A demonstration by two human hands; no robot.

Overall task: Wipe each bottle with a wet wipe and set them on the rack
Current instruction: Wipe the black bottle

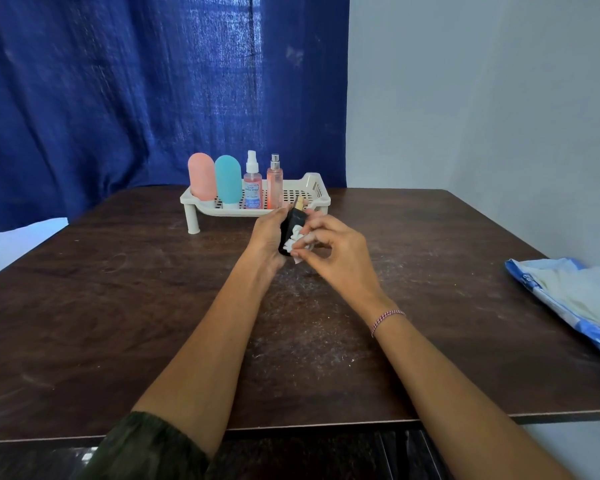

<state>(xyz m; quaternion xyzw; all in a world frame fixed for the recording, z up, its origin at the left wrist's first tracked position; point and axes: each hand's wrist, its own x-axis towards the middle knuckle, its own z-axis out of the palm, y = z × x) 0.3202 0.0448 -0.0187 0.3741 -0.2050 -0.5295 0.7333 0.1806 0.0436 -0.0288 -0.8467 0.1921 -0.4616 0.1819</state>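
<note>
**Black bottle in hand, one rack slot open**

The left hand [269, 233] grasps the black bottle [293, 225], fingers wrapped around its body. It is held above the table [118, 306], toward the middle of the far edge and just in front of the right end of the rack [312, 188]. The right hand [336, 251] pinches a bunched white wet wipe [295, 242] against the side of the bottle that faces the camera.

The bottle looks small, stiff and light, with flat dark sides and a tan cap. A damp surface is likely to be slick, so a grasp around the broad body seems safer than one at the cap. The cap might pull loose or turn. The wipe is soft and limp and should fold around corners under light finger pressure.

On the rack stand the pink bottle [201, 180], the teal bottle [228, 178], the spray bottle [252, 187] and the slim pink sprayer [274, 183], filling it from its left end. The two sprayers are tall and narrow and would probably tip if knocked, so the black bottle is best lowered straight into the free right end. A blue and white packet [575, 299] lies at the table's right edge.
</note>
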